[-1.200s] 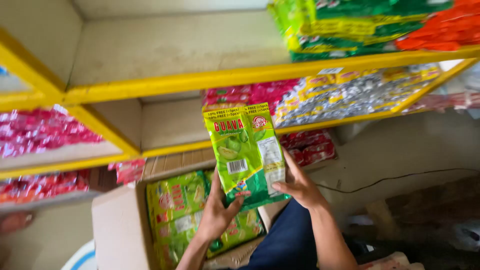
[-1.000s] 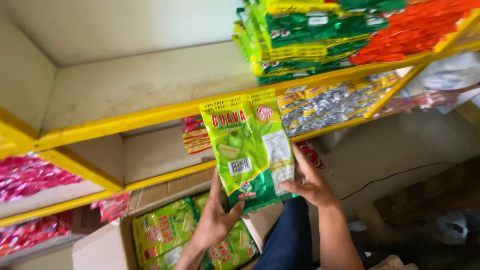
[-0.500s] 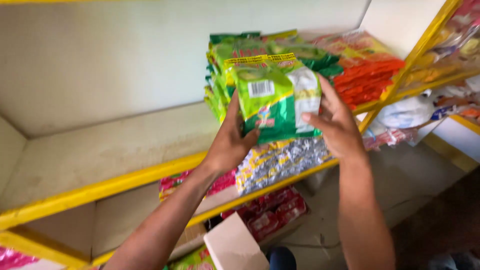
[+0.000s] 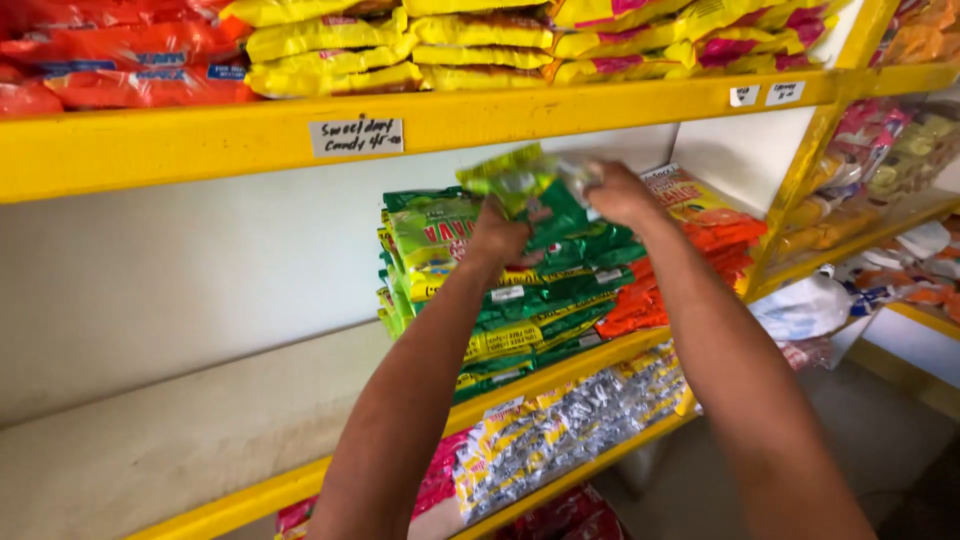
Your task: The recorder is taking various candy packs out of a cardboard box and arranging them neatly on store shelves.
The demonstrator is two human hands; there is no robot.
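Green snack packet [image 4: 520, 180], blurred, gripped at its two ends by left hand [image 4: 497, 235] and right hand [image 4: 620, 192], held flat just above the green packet stack [image 4: 490, 290] on the yellow shelf [image 4: 560, 375], beside orange packets [image 4: 690, 270]

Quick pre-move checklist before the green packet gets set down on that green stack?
1. Left hand on the packet: ok.
2. Right hand on the packet: ok.
3. Packet above the green stack: ok.
4. Stack square on the shelf: not ok, edges stagger.
5. Gap under the upper shelf: ok, packet sits below it.
6. Packet flat: cannot tell, blurred.
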